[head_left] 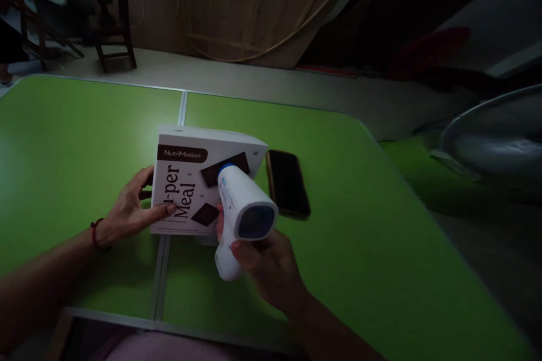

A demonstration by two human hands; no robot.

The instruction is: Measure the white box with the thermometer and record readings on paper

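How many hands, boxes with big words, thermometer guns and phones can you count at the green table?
Hands: 2, the left hand and right hand
Boxes with big words: 1, the white box
Thermometer guns: 1, the white thermometer gun
Phones: 1, the dark phone
Total: 5

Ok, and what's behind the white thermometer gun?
Behind the white thermometer gun is the NutriMotion box, with lettering and parts of two dark printed shapes showing. The gun, in your right hand, covers some of the box's front; any print there can't be seen.
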